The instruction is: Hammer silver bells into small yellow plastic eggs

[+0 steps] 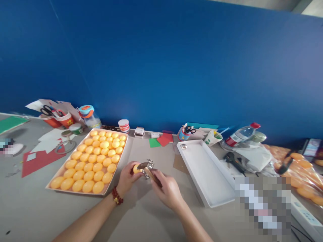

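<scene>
My left hand point(127, 178), with a red bead bracelet on the wrist, is closed round a small orange ball point(136, 168) just above the grey table. My right hand point(167, 189) grips a small metal tool point(147, 167) with a brown handle, and its shiny head rests against the ball. Left of the hands lies a shallow tray point(122, 156) filled with several rows of orange balls point(94, 158). To the right stands a long white tray point(210, 174) with one small shiny object point(183, 146) in its far corner.
Cups with scissors and pens point(185, 133), a paper cup point(212, 137), a lying water bottle point(241, 135), red and green paper sheets point(161, 140), a tape roll point(123, 125) line the blue wall. A bag of orange balls point(300, 171) sits far right. Red paper scraps point(37, 160) lie left.
</scene>
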`<state>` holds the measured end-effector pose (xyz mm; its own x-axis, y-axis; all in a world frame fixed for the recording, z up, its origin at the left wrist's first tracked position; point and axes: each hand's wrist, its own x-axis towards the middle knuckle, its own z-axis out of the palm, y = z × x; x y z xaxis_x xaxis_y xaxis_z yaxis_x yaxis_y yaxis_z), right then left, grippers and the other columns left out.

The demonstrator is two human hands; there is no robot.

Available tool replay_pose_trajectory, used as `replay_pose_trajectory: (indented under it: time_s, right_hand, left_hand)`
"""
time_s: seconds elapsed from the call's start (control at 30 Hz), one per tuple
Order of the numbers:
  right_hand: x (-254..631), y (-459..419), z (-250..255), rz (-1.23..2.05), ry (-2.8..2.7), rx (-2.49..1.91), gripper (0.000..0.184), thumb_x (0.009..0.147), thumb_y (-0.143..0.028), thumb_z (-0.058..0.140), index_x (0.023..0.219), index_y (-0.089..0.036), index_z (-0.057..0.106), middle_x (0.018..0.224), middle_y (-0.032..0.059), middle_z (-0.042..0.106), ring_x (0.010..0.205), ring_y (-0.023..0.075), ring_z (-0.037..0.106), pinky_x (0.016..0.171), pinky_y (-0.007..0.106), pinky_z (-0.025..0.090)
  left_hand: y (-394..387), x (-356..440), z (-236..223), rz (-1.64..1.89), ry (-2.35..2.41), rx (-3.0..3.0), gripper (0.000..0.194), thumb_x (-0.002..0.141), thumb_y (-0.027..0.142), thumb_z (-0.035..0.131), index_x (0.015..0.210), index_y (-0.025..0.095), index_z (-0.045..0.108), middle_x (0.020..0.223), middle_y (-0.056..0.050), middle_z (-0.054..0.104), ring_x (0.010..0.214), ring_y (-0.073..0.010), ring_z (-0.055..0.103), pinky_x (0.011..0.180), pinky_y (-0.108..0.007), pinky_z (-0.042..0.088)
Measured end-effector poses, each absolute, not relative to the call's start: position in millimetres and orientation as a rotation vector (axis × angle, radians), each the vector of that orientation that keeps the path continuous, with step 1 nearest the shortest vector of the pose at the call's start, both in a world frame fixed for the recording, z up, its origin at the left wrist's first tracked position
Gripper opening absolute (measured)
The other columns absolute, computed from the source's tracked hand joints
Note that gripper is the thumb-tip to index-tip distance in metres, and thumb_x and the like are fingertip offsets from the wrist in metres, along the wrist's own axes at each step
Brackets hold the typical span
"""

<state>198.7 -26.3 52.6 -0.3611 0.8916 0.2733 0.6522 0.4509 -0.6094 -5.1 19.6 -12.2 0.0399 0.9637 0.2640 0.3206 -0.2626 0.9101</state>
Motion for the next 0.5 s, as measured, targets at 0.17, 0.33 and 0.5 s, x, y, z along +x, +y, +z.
replay_pose_trajectory:
  time_s: [0.17, 0.33, 0.5]
  right_hand:
    - [198.5, -26.1, 52.0, 0.548, -2.130, -1.263, 0.034, 0.087, -0.017, 0.048, 0.119, -0.021, 0.056, 0.079, 0.0034, 0.071, 0.063, 0.0173, 0.066, 0.057, 0.021, 0.042]
    - [198.8, -26.3, 52.9, 0.592, -2.064, -1.280, 0.030, 0.088, -0.020, 0.048, 0.117, -0.021, 0.057, 0.075, 0.0026, 0.070, 0.061, 0.0164, 0.063, 0.057, 0.021, 0.042]
    - [200.7, -20.6, 45.2, 0.950, -1.760, -1.262, 0.028, 0.092, -0.027, 0.047, 0.119, -0.021, 0.054, 0.076, 0.0005, 0.065, 0.049, 0.0110, 0.056, 0.049, 0.021, 0.044]
  left_hand:
    - [19.9, -4.9, -11.1, 1.234, 1.290, 1.646, 0.027, 0.072, 0.037, 0.073, 0.091, 0.019, 0.069, 0.083, -0.003, 0.072, 0.076, -0.0216, 0.066, 0.071, -0.032, 0.052]
    - [19.2, -4.6, -9.3, 1.248, 1.254, 1.619, 0.027, 0.076, 0.036, 0.070, 0.097, 0.019, 0.069, 0.088, -0.005, 0.072, 0.080, -0.0226, 0.065, 0.074, -0.035, 0.054]
    - [14.7, -2.4, -10.7, 1.225, 1.068, 1.487, 0.038, 0.084, 0.038, 0.063, 0.118, 0.020, 0.059, 0.104, -0.009, 0.068, 0.088, -0.0228, 0.067, 0.071, -0.033, 0.057]
